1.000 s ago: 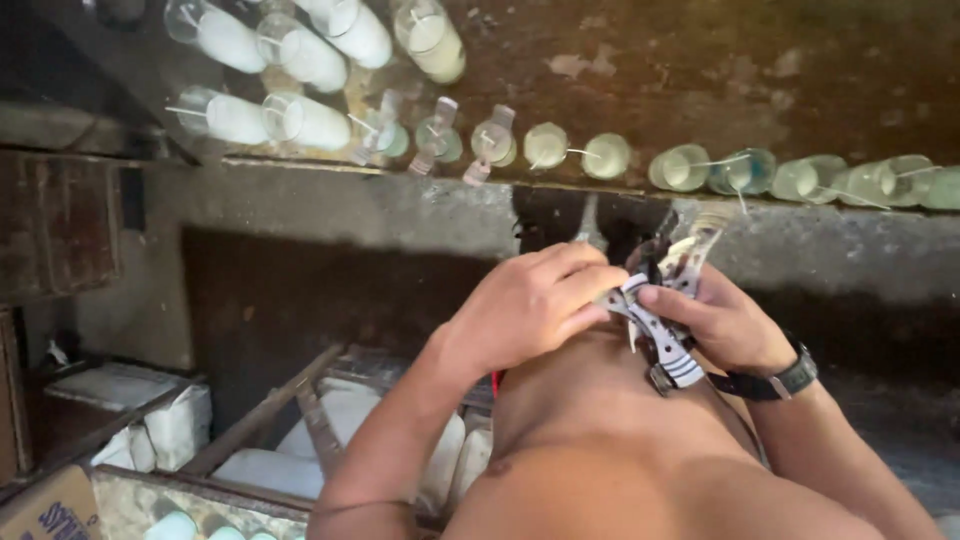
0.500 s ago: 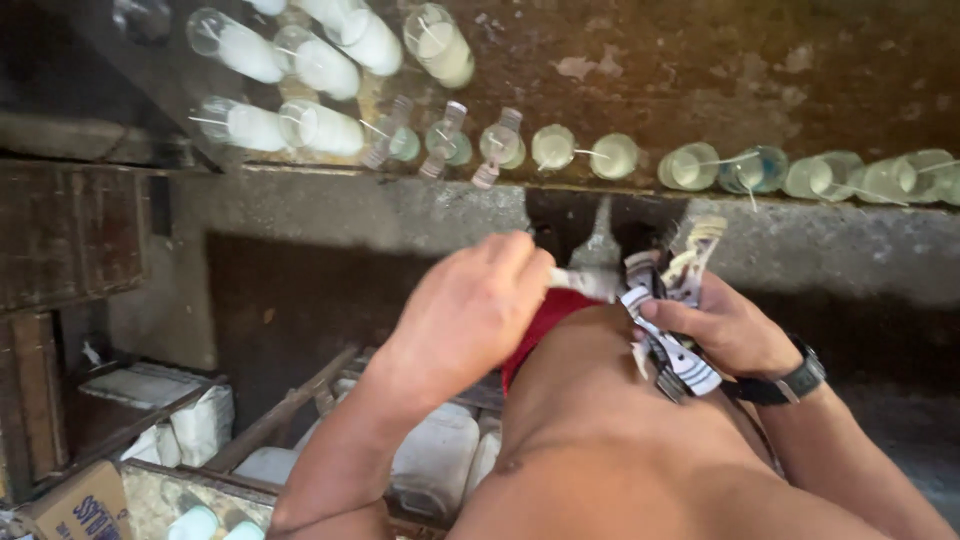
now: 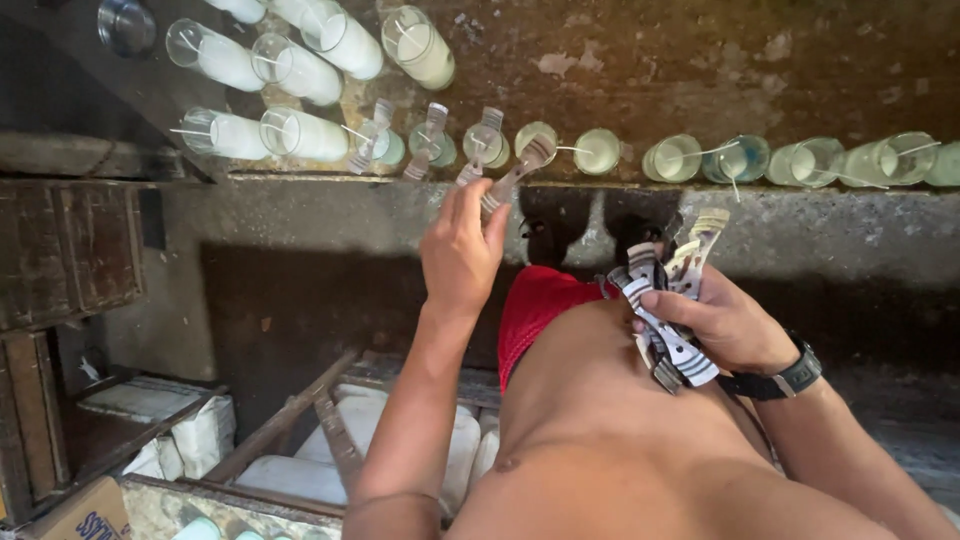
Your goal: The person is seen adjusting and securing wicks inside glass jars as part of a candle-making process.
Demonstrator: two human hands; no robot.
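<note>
1 metal wick holder (image 3: 515, 172), pinched by the left hand (image 3: 462, 250), could miss the candle glass (image 3: 536, 140) while the right hand (image 3: 722, 322) grips a loose bundle of holders (image 3: 668, 330) that might slip.

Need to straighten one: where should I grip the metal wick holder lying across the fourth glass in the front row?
Take the metal wick holder by its near end, which overhangs the glass toward the person, where the left hand pinches it now. Come from the front edge of the shelf, since the far end lies over the wax and wick.
</note>
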